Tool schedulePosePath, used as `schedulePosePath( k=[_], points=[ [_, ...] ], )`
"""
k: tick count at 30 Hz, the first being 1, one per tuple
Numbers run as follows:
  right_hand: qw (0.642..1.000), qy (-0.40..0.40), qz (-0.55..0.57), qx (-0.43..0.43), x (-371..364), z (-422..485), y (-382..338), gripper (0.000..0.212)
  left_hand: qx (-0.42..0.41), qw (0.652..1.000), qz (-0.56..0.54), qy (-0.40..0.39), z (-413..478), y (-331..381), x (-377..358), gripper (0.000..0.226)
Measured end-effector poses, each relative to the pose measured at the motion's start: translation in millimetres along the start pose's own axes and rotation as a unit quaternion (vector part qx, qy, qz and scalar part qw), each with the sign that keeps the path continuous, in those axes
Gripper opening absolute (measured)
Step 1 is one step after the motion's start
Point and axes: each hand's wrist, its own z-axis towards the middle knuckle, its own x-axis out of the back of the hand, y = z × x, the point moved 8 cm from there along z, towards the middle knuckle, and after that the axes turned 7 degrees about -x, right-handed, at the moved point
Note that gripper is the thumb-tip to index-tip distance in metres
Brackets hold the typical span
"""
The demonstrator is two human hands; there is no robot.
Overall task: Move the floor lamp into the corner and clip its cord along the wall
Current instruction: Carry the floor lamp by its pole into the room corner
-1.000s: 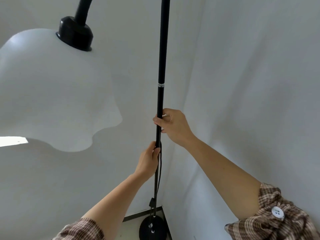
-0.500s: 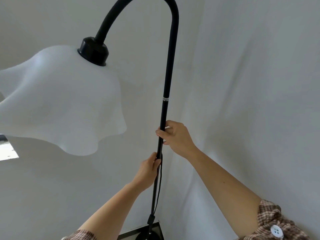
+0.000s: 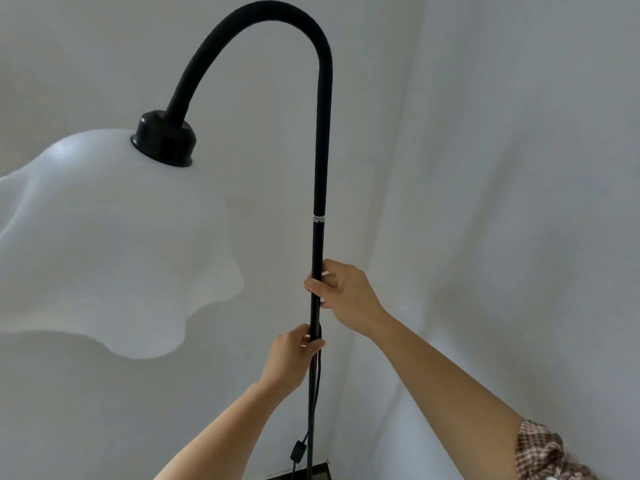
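A black floor lamp stands upright in the room corner, its thin pole point(image 3: 318, 244) rising to a curved gooseneck point(image 3: 249, 29). A white wavy shade point(image 3: 104, 237) hangs at the left under a black cap point(image 3: 162, 140). My right hand point(image 3: 343, 296) grips the pole at mid height. Just below it, my left hand point(image 3: 294, 355) holds the pole too. The black cord point(image 3: 317, 393) hangs beside the pole with an inline switch point(image 3: 298, 451) near the bottom. The lamp base is out of frame.
Two plain white walls meet in a corner point(image 3: 377, 237) right behind the pole. A dark skirting strip point(image 3: 318, 470) shows at the bottom edge. The shade fills the left side of the view.
The view has tilted upward: the whole gooseneck is now visible and the base has dropped out of sight. Both hands keep their grip on the pole.
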Motion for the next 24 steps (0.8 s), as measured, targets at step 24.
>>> schedulePosePath(
  k=[24],
  points=[
    [1.0,-0.02,-0.009,0.014,-18.9,-12.6,-9.4,0.02,0.079,0.996,-0.042,0.018,-29.9,-5.4,24.0,0.011]
  ],
)
